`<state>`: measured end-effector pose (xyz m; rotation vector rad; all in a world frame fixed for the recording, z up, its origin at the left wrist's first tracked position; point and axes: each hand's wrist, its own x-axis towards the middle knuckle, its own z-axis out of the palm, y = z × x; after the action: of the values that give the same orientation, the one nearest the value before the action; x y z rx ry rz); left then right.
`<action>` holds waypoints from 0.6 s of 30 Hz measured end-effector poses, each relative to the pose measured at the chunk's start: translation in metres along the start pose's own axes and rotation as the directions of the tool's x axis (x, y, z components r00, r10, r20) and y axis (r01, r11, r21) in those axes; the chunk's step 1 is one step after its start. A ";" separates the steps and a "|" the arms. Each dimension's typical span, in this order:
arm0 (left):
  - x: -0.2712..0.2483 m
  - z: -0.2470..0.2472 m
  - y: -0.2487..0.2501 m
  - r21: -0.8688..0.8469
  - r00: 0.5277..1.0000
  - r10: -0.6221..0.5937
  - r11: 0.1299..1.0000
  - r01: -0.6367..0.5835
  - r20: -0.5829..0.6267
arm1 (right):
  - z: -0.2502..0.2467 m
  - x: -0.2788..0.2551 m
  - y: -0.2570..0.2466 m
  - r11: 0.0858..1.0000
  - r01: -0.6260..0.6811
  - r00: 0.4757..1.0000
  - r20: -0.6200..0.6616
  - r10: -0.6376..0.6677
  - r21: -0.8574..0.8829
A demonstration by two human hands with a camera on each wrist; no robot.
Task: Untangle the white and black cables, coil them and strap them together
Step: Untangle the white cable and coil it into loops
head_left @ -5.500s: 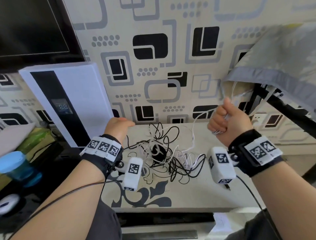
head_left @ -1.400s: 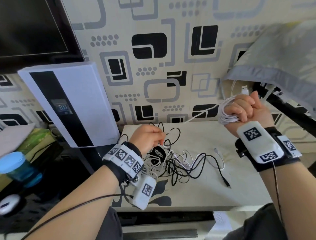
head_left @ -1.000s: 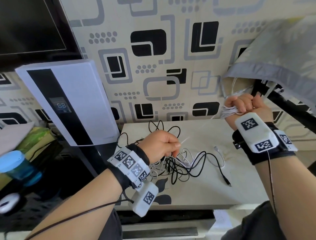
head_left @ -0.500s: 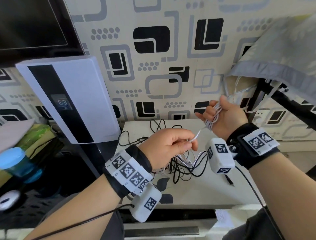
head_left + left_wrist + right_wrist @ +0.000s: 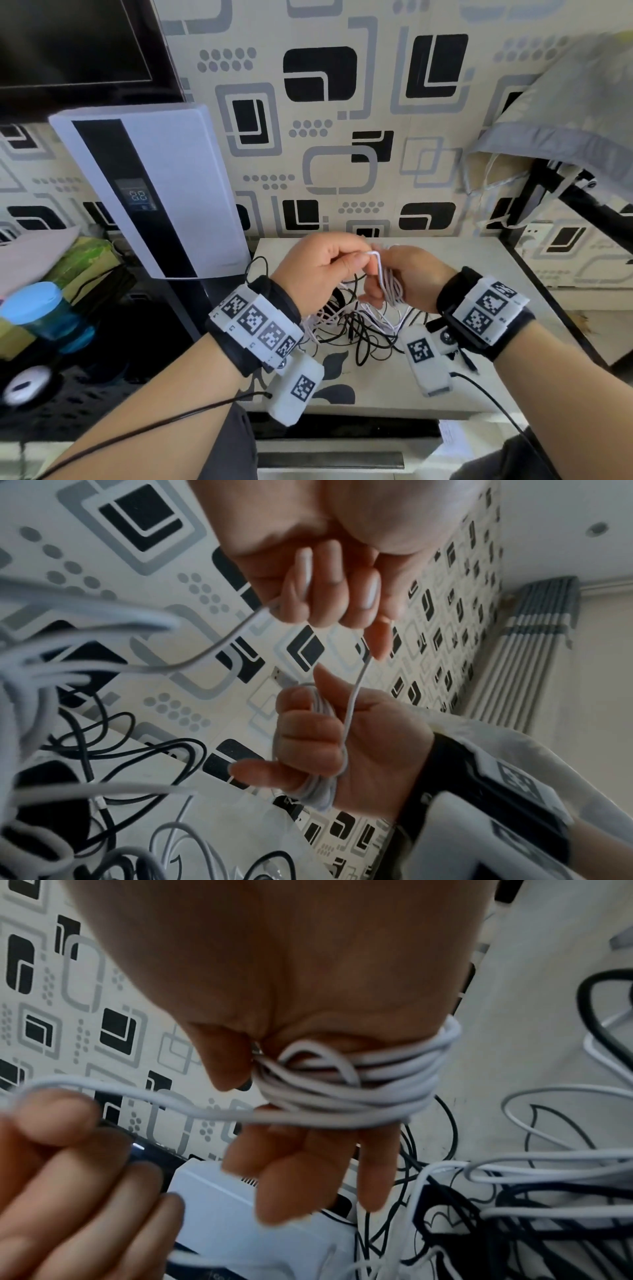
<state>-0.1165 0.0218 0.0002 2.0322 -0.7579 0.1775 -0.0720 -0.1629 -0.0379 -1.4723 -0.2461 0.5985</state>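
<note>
A white cable [image 5: 390, 286] is wound in several turns round my right hand [image 5: 380, 291], which holds the coil [image 5: 359, 1085] just above the table. My thumb presses on the coil [image 5: 318, 791]. My left hand [image 5: 363, 260] pinches the free run of the same white cable [image 5: 356, 691] right next to the right hand. From that pinch the cable leads down into the tangle. Loose white loops and black cables [image 5: 359, 332] lie mixed on the cream table [image 5: 496, 308] under both hands. The black cables [image 5: 548, 1240] lie untouched.
A white appliance [image 5: 154, 192] with a dark display strip leans at the table's left. A dark screen [image 5: 68, 41] hangs above it. A grey cushion [image 5: 565, 120] on a black frame overhangs the right side. A blue-lidded container [image 5: 37, 308] stands far left.
My right hand came down from beside the cushion and met my left hand above the tangle. The left hand rose with the white cable pinched, and the slack between the hands is gone.
</note>
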 end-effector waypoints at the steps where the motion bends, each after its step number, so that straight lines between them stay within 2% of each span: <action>1: 0.001 -0.002 -0.003 0.026 0.998 -0.007 1.000 0.008 -0.057 | 0.003 -0.002 -0.001 1.000 -0.022 0.999 0.030 0.022 0.008; 5: 0.007 -0.011 -0.015 0.099 0.966 -0.064 0.991 0.091 -0.249 | 0.011 -0.007 -0.006 0.996 -0.093 0.975 0.203 0.089 0.013; 8: 0.013 -0.012 -0.024 0.075 0.940 -0.114 0.987 0.145 -0.321 | 0.016 -0.008 -0.009 0.994 -0.108 0.950 0.296 0.103 0.001; 13: 0.015 -0.009 -0.025 -0.008 0.938 -0.161 0.986 0.167 -0.307 | 0.022 -0.015 -0.011 0.996 -0.075 0.920 0.383 0.087 -0.044; 15: 0.015 -0.010 -0.025 -0.037 0.940 -0.190 0.982 0.188 -0.285 | 0.018 -0.016 -0.012 0.996 -0.082 0.900 0.432 0.056 0.040; 18: 0.016 -0.009 -0.028 -0.077 0.934 -0.257 0.966 0.246 -0.248 | 0.005 -0.021 -0.020 0.946 -0.102 0.853 0.517 -0.076 0.307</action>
<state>-0.0856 0.0329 -0.0083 1.9939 -0.3331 0.2672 -0.0881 -0.1691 -0.0140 -0.9671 -0.5371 1.0018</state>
